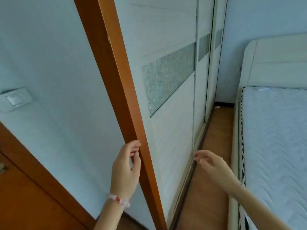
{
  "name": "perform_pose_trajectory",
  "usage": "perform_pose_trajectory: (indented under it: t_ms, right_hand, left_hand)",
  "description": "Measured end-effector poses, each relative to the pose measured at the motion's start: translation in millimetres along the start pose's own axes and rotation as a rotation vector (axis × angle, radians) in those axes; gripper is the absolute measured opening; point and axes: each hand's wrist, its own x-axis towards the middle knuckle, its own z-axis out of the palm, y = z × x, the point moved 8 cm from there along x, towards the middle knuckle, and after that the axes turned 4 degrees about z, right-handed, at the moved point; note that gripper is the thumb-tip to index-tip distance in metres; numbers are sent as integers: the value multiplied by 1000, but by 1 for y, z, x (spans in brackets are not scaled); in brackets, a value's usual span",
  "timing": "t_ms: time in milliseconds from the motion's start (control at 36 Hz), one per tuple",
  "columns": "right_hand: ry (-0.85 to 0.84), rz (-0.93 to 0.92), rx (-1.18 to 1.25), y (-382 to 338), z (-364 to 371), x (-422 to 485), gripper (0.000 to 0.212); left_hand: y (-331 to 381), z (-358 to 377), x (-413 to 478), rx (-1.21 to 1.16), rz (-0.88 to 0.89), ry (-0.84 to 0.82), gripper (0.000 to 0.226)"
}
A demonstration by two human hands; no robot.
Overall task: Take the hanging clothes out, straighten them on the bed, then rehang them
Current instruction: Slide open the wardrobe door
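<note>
A white sliding wardrobe door (167,130) with a frosted glass strip stands shut in the middle of the view; no clothes are visible. My left hand (126,170), with a bead bracelet on the wrist, rests its fingers on the orange wooden side panel (119,77) at the wardrobe's left edge. My right hand (214,165) reaches toward the right edge of that door, fingers spread and holding nothing. The bed (274,146) with a bare white quilted mattress lies at the right.
A narrow strip of wooden floor (207,180) runs between wardrobe and bed. A second wardrobe door (201,80) continues toward the far wall. A wall switch (15,99) and an orange door frame (33,171) are at the left. The padded headboard (274,63) stands at the far right.
</note>
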Motion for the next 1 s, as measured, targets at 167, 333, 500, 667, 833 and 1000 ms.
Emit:
perform_pose_trajectory:
  t_ms: [167,333,500,667,833,1000]
  right_hand:
    - [63,-467,-52,-143,19,76,43]
    - [135,-947,-220,-215,50,98,62]
    - [45,-1124,-166,-223,72,109,67]
    - [64,-1180,-116,-221,74,114,68]
    - [105,-1179,-88,-218,70,125,66]
    - [144,-1150,-77,-212,56,146,68]
  left_hand:
    - [12,-29,71,207,78,346,52]
    - [7,-15,86,270,75,442,72]
    - [10,-15,89,337,94,489,66]
    - [15,-14,88,383,104,483,69]
    - [15,-17,86,415,86,475,72]
    - [16,-13,82,466,23,489,73]
